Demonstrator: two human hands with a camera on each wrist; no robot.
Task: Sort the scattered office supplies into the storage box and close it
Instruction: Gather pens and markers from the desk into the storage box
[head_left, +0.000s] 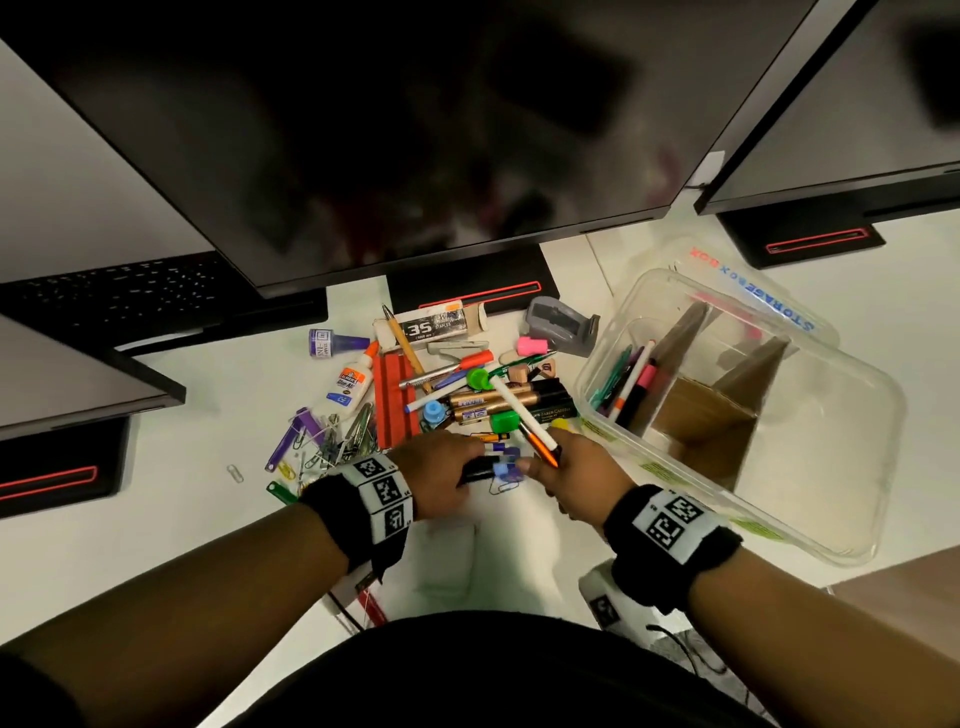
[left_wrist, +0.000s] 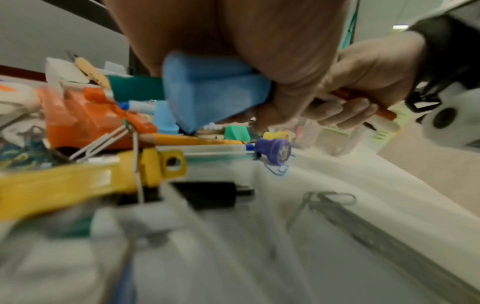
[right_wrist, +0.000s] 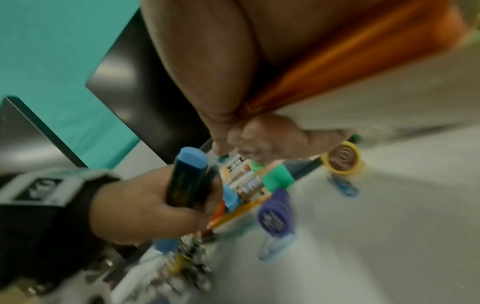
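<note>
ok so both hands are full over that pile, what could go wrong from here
1. The right hand grips an orange-and-white pen whose long free end sticks out over the pile; swinging toward the clear plastic storage box could sweep the green cap or other items off the white desk.
2. The left hand holds a black marker with a blue cap; loose paper clips nearby could scatter.

An office workstation: a white desk (head_left: 156, 395) carries several dark monitors (head_left: 363, 130) on black stands, a black keyboard (head_left: 119, 291) sits behind them, and pens, markers, paper clips and a glue bottle (head_left: 352, 382) lie scattered in front
</note>
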